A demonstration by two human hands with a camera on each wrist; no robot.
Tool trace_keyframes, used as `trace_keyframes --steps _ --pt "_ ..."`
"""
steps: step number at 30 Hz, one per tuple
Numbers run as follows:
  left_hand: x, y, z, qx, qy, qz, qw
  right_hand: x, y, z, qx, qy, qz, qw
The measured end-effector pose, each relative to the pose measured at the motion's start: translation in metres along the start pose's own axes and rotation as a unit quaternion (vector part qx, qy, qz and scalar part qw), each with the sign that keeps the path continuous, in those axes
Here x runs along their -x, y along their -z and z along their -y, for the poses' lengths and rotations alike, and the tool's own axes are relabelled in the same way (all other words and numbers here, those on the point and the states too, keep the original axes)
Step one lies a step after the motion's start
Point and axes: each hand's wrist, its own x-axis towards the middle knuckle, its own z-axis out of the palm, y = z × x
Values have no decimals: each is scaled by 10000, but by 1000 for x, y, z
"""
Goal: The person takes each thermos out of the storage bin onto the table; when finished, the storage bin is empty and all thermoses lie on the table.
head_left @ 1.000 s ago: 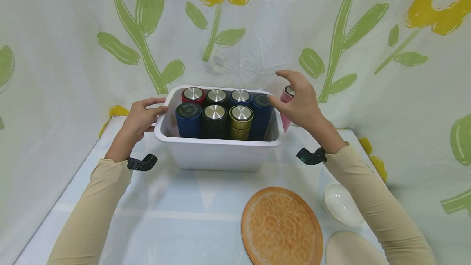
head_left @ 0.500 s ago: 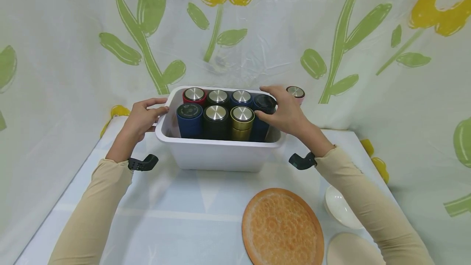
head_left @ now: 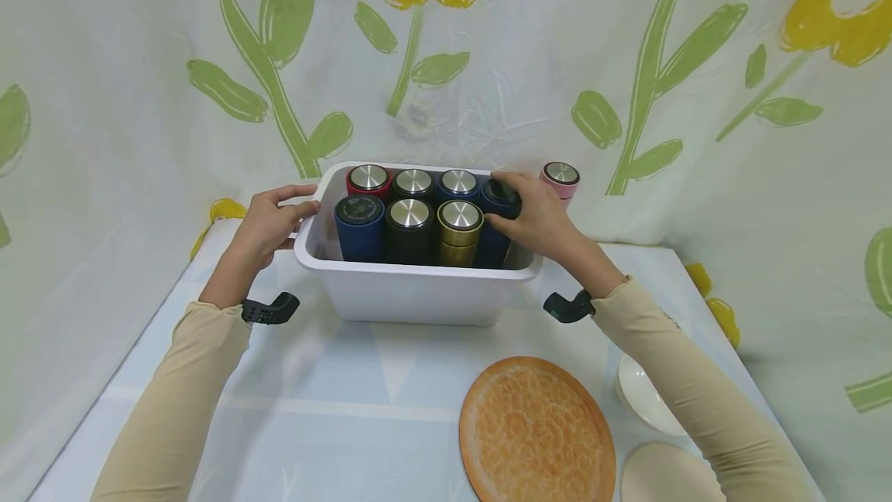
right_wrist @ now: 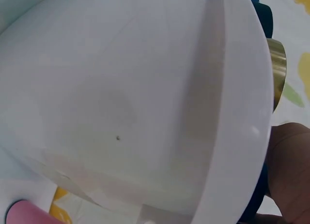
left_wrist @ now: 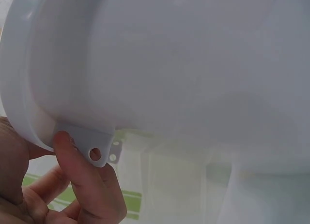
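Note:
A white plastic bin (head_left: 418,297) holds several insulated flasks standing in two rows. At its left end my left hand (head_left: 261,235) pinches the rim; the left wrist view shows fingers curled under the lip, beside a tab with a hole (left_wrist: 80,139). Inside the bin's right end my right hand (head_left: 535,215) grips the top of a dark blue flask (head_left: 493,246), thumb on the near side and fingers behind. Left of that flask stand a gold one (head_left: 458,242) and a black one (head_left: 409,242). From the right wrist view, the bin wall hides most of the flasks.
Just outside the bin's right end stands a pink flask (head_left: 560,180), partly behind my right hand. Nearer me lie a round brown mat (head_left: 536,432), a white bowl (head_left: 644,393) and a beige disc (head_left: 669,475). A flowered curtain (head_left: 488,107) hangs behind the table.
My right hand has moved left and down from the bin's right edge onto the dark blue flask and closed round its top. The left hand has stayed at the rim.

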Motion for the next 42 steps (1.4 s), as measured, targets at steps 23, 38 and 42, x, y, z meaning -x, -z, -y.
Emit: trace_keyframes --steps 23,38,42 --pt "-2 -2 0 29 19 -7 10000 15 16 14 -117 299 -554 9979" --pt "1 0 -3 81 45 -25 10000 17 57 40 -172 558 -999 9933" --pt "1 -1 -3 97 47 -5 9999 19 68 46 -233 508 -1055 9928"
